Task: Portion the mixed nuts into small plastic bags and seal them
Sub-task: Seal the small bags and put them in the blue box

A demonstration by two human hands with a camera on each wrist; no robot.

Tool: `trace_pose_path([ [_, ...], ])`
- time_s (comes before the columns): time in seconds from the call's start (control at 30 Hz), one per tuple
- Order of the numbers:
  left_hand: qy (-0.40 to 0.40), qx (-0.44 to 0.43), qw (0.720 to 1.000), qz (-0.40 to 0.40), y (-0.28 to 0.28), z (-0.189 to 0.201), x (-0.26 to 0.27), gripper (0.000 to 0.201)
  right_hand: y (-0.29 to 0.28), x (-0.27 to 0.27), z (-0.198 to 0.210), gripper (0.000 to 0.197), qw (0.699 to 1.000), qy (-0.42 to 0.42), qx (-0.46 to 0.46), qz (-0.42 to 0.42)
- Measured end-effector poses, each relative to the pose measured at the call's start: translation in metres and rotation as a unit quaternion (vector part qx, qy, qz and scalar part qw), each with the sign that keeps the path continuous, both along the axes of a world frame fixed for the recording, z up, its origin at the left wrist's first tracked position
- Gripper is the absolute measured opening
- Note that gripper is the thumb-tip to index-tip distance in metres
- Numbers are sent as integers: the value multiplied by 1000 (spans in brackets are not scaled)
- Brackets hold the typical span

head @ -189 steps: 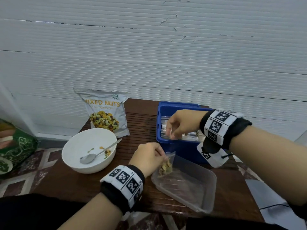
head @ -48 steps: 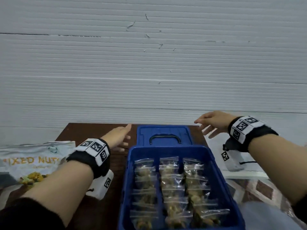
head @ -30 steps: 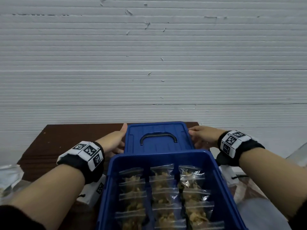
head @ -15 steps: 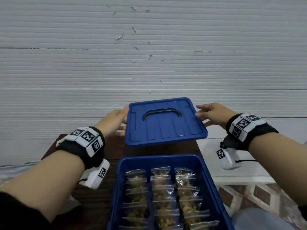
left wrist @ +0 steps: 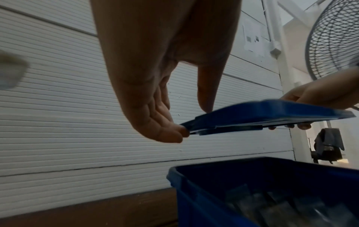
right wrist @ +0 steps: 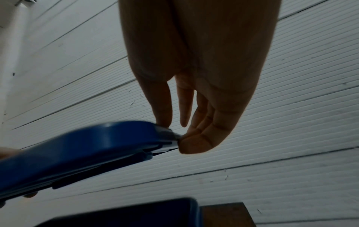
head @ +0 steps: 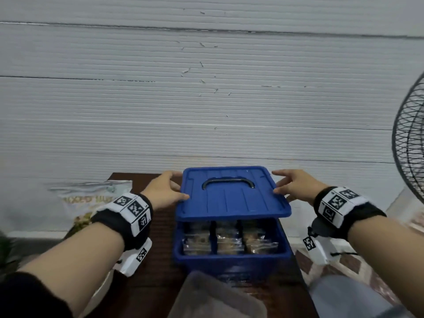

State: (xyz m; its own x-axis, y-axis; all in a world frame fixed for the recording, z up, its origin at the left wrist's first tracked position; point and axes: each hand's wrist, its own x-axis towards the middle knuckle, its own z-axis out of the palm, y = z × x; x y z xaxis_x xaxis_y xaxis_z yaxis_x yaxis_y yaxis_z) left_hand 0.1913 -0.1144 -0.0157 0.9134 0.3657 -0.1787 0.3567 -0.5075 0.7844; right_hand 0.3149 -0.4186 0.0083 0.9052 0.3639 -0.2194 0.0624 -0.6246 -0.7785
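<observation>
A blue lid [head: 231, 193] with a dark handle hovers just above the blue box [head: 229, 258], which holds several sealed small bags of nuts [head: 226, 239]. My left hand [head: 164, 191] pinches the lid's left edge, thumb on top and fingers [left wrist: 167, 133] under the rim. My right hand [head: 296, 187] pinches the right edge the same way, thumb above and fingers [right wrist: 196, 142] below. The lid [left wrist: 268, 116] is held level over the box [left wrist: 252, 192]. The mixed nuts pouch [head: 89, 200] stands at the back left, partly hidden by my left wrist.
A clear plastic container [head: 215, 297] lies on the brown wooden table [head: 160, 271] in front of the box. A black fan guard [head: 410, 145] stands at the right edge. The white ribbed wall [head: 206, 99] rises right behind the table.
Both hands took hold of the lid behind the box, lifted it and carried it toward me; it now hangs over the box, covering most of the bags.
</observation>
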Motion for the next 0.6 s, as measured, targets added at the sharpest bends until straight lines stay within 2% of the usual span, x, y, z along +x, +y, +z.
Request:
trace_pose_path([
  [0.2,3,25,1000,8,-16,-20,-38,65,-13,-44,-25,64,999,-4,-32,-1],
  [0.4,22,64,998,10,-31,-35,-59,60,-14,-61,-44,65,999,-23,-46,-11],
  [0.6,21,17,999,42,-35,-46,-64,63,-14,-70,-55,54,995,-45,-72,-46],
])
